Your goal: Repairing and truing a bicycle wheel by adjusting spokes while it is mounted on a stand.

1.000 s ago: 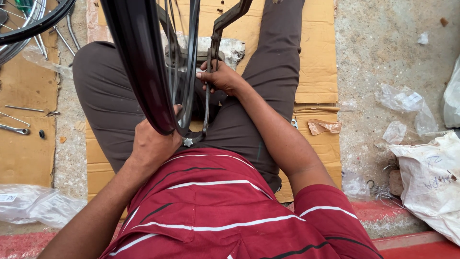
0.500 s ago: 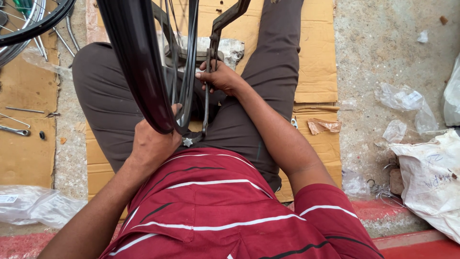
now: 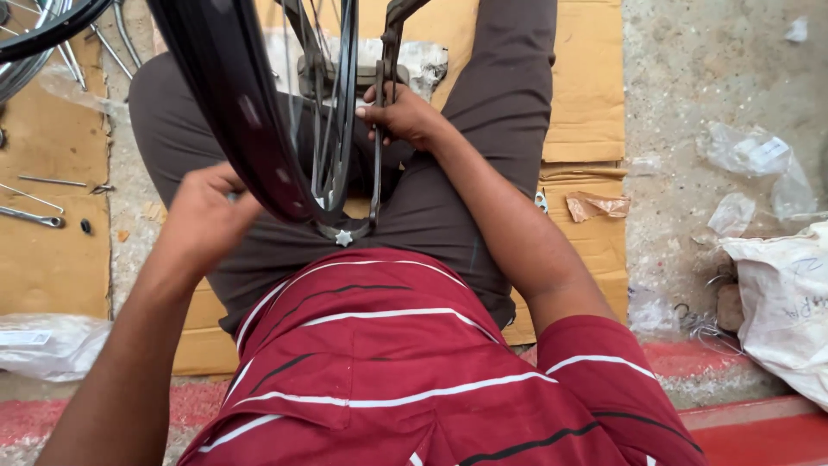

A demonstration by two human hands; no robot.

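A black bicycle wheel rim (image 3: 228,121) with thin spokes (image 3: 332,95) stands upright between my knees, its lower edge at my lap. My right hand (image 3: 401,116) is closed around a dark metal fork blade (image 3: 384,129) just right of the spokes. My left hand (image 3: 203,220) sits on the left side of the rim, fingers curled against it; it looks blurred. A small star-shaped metal part (image 3: 344,237) shows at the bottom of the wheel. I sit on flattened cardboard (image 3: 586,86) in a red striped shirt and brown trousers.
Metal wrenches (image 3: 34,216) lie on cardboard at the left, with another wheel rim (image 3: 34,39) at the top left. Crumpled plastic bags (image 3: 776,293) rest on the concrete at the right, another plastic bag (image 3: 43,345) at lower left. A red-painted kerb (image 3: 742,431) runs below.
My left hand has moved out to the left and up along the rim, away from my belly. My right hand keeps its hold on the fork blade.
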